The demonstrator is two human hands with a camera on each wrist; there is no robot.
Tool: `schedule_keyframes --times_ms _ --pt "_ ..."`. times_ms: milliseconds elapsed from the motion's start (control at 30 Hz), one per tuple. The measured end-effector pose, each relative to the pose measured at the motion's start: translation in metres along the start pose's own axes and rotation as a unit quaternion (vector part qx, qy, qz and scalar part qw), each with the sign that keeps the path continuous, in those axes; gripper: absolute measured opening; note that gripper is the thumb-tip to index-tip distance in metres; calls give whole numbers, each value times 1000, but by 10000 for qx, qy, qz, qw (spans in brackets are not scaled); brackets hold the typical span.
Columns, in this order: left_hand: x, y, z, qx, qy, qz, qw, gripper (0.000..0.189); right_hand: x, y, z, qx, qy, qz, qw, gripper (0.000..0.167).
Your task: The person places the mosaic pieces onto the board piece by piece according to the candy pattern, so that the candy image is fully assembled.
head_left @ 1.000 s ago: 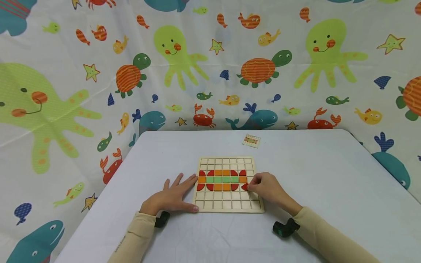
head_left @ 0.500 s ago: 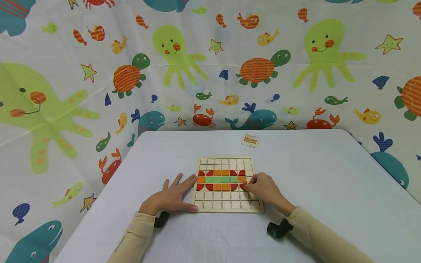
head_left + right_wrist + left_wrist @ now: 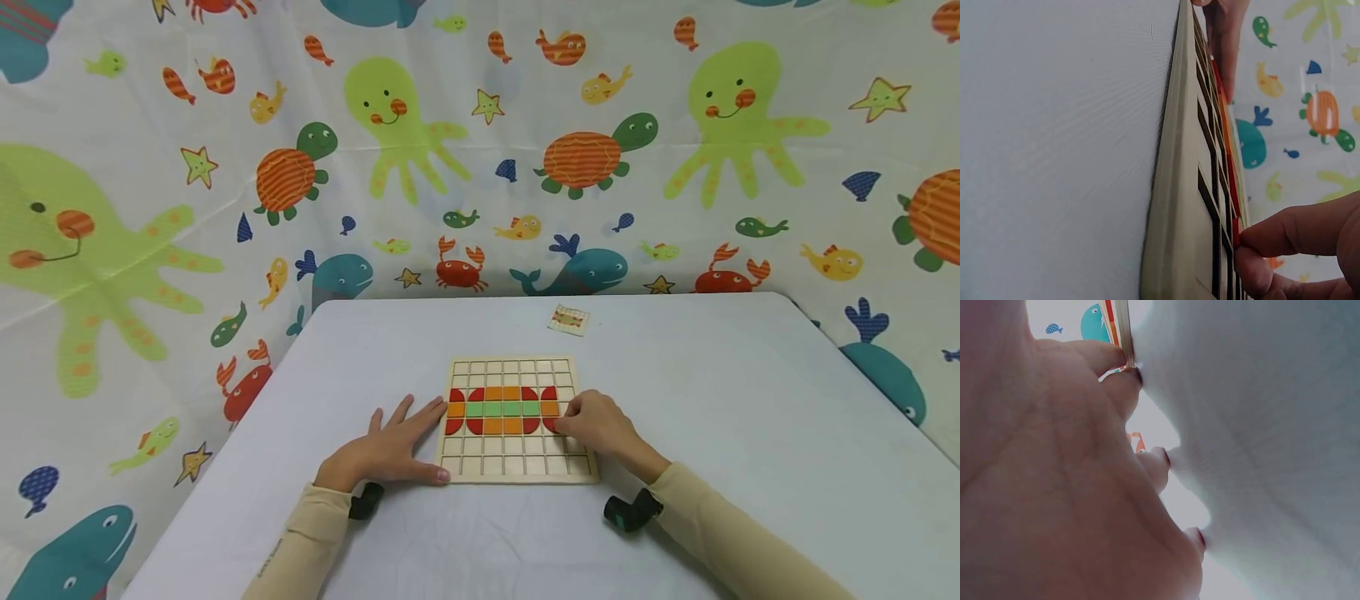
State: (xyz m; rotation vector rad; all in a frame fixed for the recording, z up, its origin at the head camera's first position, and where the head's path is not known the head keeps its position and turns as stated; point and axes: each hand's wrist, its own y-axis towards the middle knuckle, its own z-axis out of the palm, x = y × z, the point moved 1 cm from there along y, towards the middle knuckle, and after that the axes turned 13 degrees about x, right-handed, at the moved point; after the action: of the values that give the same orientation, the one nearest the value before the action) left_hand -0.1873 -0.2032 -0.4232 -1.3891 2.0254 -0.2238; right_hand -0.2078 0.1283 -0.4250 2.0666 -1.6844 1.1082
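Observation:
A square wooden grid board (image 3: 517,467) lies on the white table, with red, orange and green tiles set in its middle rows. My left hand (image 3: 386,450) rests spread on the table at the board's left side, index fingertip and thumb touching its edge. Over the board's right part, my right hand (image 3: 603,427) pinches a red quarter-round tile (image 3: 550,426) between thumb and forefinger, at the cell below the right orange tile (image 3: 550,408). The right wrist view shows both fingertips against the red tile (image 3: 1236,232), which they partly hide.
A small pattern card (image 3: 568,320) lies near the table's back edge. Behind the table hangs a cloth (image 3: 502,83) printed with sea animals. A dark wrist camera (image 3: 632,510) sits under the right wrist, another (image 3: 367,502) under the left.
My right hand has moved slightly left, and the red tile, tilted over the cell a second ago, now lies lined up in it. The left hand has stayed on the board's edge.

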Motion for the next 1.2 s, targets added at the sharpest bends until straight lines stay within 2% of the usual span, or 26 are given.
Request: schedule_keyframes --times_ms 133,300,567,667,833,1033,1200 --pt "1 0 0 -22 1 25 10000 116 1 3 0 83 8 67 9999 25" --pt "3 -2 0 -52 7 62 10000 116 -1 5 -1 85 28 -49 9999 26" --pt "1 -4 1 -47 11 112 9999 116 -15 15 -10 -167 893 -647 9938 18" --pt "-1 -5 0 -48 14 148 9999 116 -18 19 -10 -268 831 -986 9913 25" --pt "-2 -4 0 -45 -23 169 9998 115 -21 20 -8 -66 659 -1360 9885 34" --pt "1 -1 2 -14 -19 122 9999 116 -25 19 -7 9 557 -1594 9856 27" --pt "1 -3 2 12 -76 114 9999 112 -25 19 -7 -15 590 -1555 9861 28"
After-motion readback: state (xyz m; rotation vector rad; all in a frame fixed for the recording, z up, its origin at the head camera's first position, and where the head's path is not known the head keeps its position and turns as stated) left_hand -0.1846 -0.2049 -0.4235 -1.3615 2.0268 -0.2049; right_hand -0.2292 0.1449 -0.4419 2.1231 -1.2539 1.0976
